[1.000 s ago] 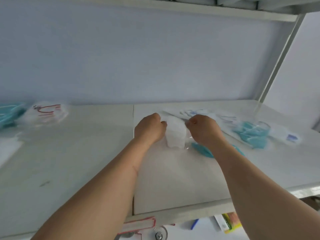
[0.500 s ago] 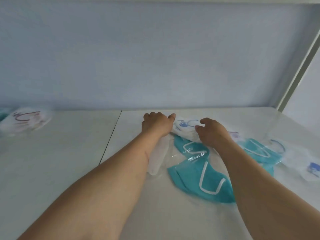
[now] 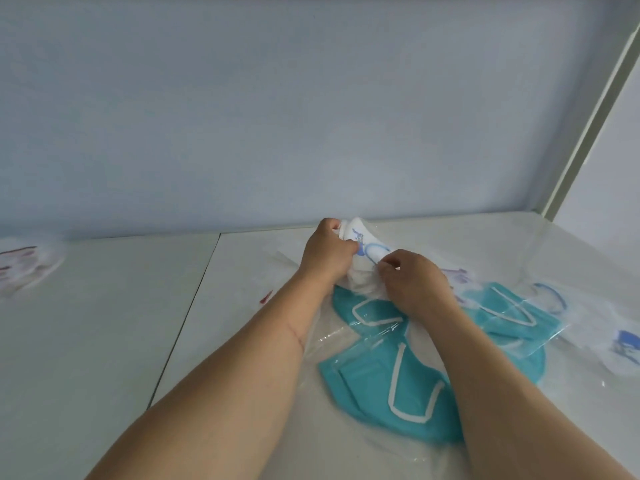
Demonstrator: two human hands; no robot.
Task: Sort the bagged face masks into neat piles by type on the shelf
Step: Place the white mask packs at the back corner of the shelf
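Note:
Both hands hold a bagged white mask with blue loops at the back of the shelf. My left hand grips its far left end, and my right hand pinches its near right edge. Just in front lies a teal mask with white loops in a clear bag, partly under my right forearm. A second bagged teal mask lies to the right, overlapping it. Another bagged white mask with blue loops sits at the far right.
The white shelf board has a seam left of my left arm. A blurred bagged white mask with red loops lies at the far left. A pale wall closes the back, and a white upright post stands at the right.
The camera has tilted down and moved closer. Both hands have closed on the white mask with blue loops and lifted it off the shelf pile; its left end now stands up above my left hand.

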